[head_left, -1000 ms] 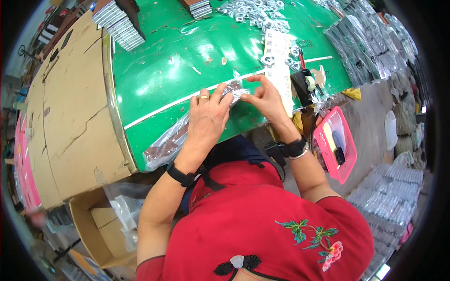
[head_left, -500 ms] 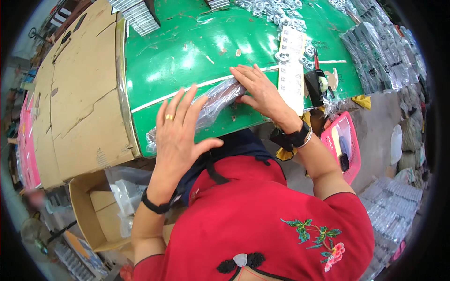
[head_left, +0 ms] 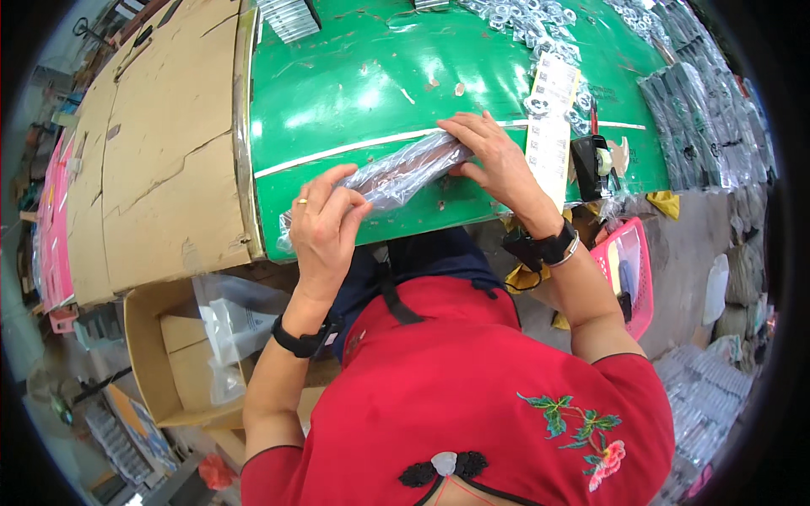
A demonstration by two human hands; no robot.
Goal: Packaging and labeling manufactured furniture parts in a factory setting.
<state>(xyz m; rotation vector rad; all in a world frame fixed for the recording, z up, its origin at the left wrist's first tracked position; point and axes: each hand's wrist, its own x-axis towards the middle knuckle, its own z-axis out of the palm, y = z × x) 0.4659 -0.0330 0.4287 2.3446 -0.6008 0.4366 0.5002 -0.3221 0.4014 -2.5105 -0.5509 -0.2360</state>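
A long, dark brownish item wrapped in clear plastic, a wrapped package point(head_left: 409, 175), lies slantwise near the front edge of the green table. My left hand point(head_left: 326, 232), with a ring on one finger, has its fingers curled in on the package's left part, and loose plastic trails beyond it to the left. At the other end, my right hand point(head_left: 499, 164) grips the package, fingers over the top and thumb on the near side. What exactly is inside the wrapping cannot be made out.
Right of my right hand lie a label sheet point(head_left: 550, 126), a black tape dispenser point(head_left: 588, 164) and many small bagged rings point(head_left: 531, 25). Bagged grey parts point(head_left: 692, 126) are piled farther right. A pink basket point(head_left: 645, 278) stands below. Cardboard point(head_left: 160, 143) covers the left side, above an open box point(head_left: 143, 354).
My left hand, spread open above the package before, has closed its fingers on the package's left part. The right hand stays at the right end. The whole view has shifted slightly.
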